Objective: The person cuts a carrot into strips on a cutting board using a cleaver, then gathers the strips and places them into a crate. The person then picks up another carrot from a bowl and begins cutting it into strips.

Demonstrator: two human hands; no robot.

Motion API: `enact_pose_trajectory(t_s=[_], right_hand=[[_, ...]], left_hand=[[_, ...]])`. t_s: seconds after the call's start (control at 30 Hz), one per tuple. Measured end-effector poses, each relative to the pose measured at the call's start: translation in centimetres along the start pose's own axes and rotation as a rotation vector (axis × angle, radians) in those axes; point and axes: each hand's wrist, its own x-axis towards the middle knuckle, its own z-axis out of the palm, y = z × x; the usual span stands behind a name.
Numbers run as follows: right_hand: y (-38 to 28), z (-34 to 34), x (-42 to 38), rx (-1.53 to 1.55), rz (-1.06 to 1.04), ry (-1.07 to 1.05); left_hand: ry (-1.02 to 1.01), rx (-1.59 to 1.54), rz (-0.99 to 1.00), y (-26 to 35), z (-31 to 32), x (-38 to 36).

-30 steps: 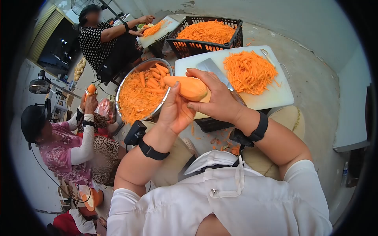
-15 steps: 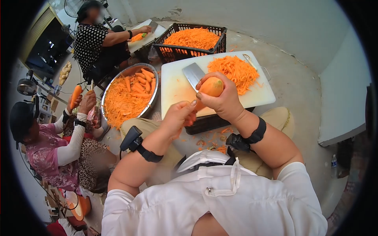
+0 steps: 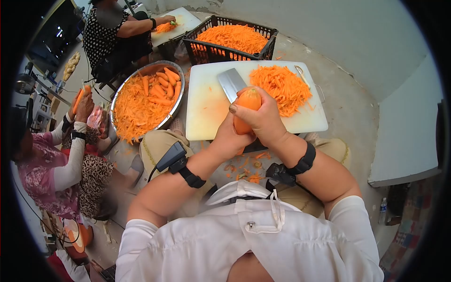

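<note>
Both my hands are closed round one thick orange carrot [image 3: 247, 100], held upright over the near edge of the white cutting board [image 3: 202, 105]. My right hand [image 3: 267, 117] wraps its upper part, with the stem end showing above the thumb. Lower down, my left hand [image 3: 231, 136] grips the carrot's bottom part; some of its fingers are hidden. Just beyond my hands a cleaver [image 3: 230, 82] lies flat on the board, its handle out of sight. To its right is a heap of shredded carrot [image 3: 280, 89]. A peeler-like tool [image 3: 301, 74] lies at the heap's right edge.
A metal basin [image 3: 177, 110] with shreds and whole carrots stands left of the board. Behind the board is a black crate [image 3: 199, 55] of shreds. Two people work at left, one holding a carrot [image 3: 81, 98]. Scraps [image 3: 246, 170] litter the floor below; a wall [image 3: 357, 42] rises at right.
My left hand has come up and closed round the lower carrot beside my right hand; before, its fingers were at the carrot's lower end. The view has shifted slightly.
</note>
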Motion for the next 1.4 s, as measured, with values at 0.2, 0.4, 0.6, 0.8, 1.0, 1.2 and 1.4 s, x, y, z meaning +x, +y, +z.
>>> enact_pose_trajectory(t_s=[0.2, 0.4, 0.6, 0.8, 1.0, 1.2, 1.4], right_hand=[[5.9, -5.9, 3.1, -0.162, 0.061, 0.035], [10.9, -7.2, 4.1, -1.168, 0.250, -0.270], [12.8, -6.1, 5.5, -1.222, 0.365, -0.174], [13.9, -5.5, 6.1, -1.008, 0.434, -0.150], [13.0, -5.6, 5.9, 0.180, 0.759, -0.060], [8.9, -4.8, 5.6, 0.199, 0.540, -0.040], [6.0, -5.4, 5.8, -0.249, -0.181, 0.137]], left_hand=[[0.161, -0.050, -0.058, 0.9, -3.8, 2.0], [0.165, -0.088, -0.120, 4.4, -7.6, 6.1], [0.219, 0.267, -0.056, 0.7, -9.3, 8.0], [0.278, 0.387, 0.030, 0.5, -9.9, 8.5], [0.290, 0.291, 0.001, 0.3, -10.8, 7.3], [0.336, 0.236, 0.033, 0.2, -11.0, 6.8], [0.394, 0.242, 0.054, 0.9, -9.8, 6.9]])
